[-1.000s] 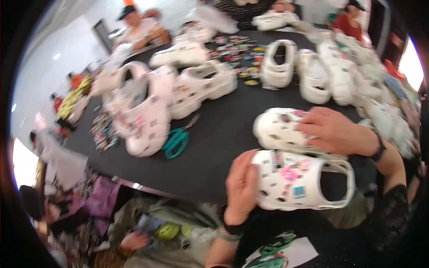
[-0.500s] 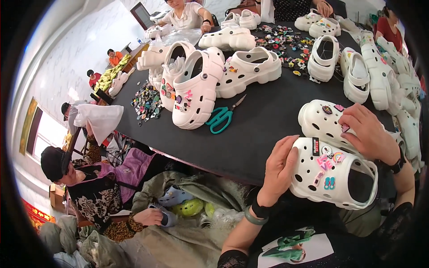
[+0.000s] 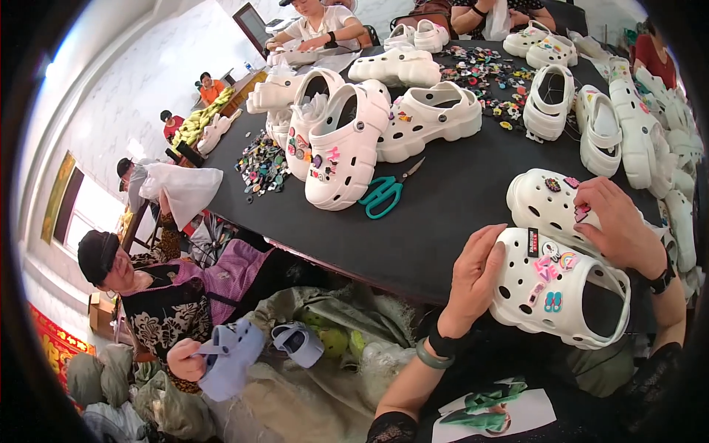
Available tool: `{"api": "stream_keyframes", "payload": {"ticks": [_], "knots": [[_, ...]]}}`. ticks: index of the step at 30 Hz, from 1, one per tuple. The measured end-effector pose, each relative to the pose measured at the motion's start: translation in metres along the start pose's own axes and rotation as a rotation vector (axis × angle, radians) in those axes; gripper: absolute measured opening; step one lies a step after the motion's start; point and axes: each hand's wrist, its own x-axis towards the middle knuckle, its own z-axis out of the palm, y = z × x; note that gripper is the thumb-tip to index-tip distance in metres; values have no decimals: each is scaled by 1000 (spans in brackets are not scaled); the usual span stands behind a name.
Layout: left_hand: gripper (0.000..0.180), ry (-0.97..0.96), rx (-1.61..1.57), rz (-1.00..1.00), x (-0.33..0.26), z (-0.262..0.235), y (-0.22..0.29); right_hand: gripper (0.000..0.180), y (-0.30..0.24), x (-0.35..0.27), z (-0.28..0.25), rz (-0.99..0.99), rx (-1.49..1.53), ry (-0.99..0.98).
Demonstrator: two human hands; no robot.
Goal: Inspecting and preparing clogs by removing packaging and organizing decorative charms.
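At the right of the table, a white clog point(image 3: 517, 288) decorated with several charms lies tilted on its side against the table's near edge. My left hand point(image 3: 473, 277) grips its toe, fingers and thumb laid along the upper. Just behind it sits a second white clog point(image 3: 533, 207), with a dark charm point(image 3: 552, 184) and a pink charm point(image 3: 572, 182) on its toe. My right hand point(image 3: 619, 229) is closed over this rear clog, its fingertips pinching another pink charm point(image 3: 582, 213) against the upper. The underside of that charm is hidden.
Teal-handled scissors point(image 3: 384, 198) lie on the black table point(image 3: 436, 229). Finished white clogs point(image 3: 343, 155) stand beyond, near a pile of charms point(image 3: 262, 166). More charms point(image 3: 487, 81) lie farther back. At left, a co-worker holds a lavender clog point(image 3: 233, 358) over an open sack point(image 3: 288, 399).
The whole view has shifted slightly. My hands keep nearly the same hold on both clogs. The co-worker at left has lifted a lavender clog toward themselves.
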Motion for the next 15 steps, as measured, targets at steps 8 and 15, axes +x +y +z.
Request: {"api": "stream_keyframes", "payload": {"ticks": [8,15], "knots": [[27,14,104,70,4,6,-1,36,8,-5,-4,-43,-25,-17],[27,82,-31,-59,2,-2,-1,28,11,6,2,-182,-104,50]]}}
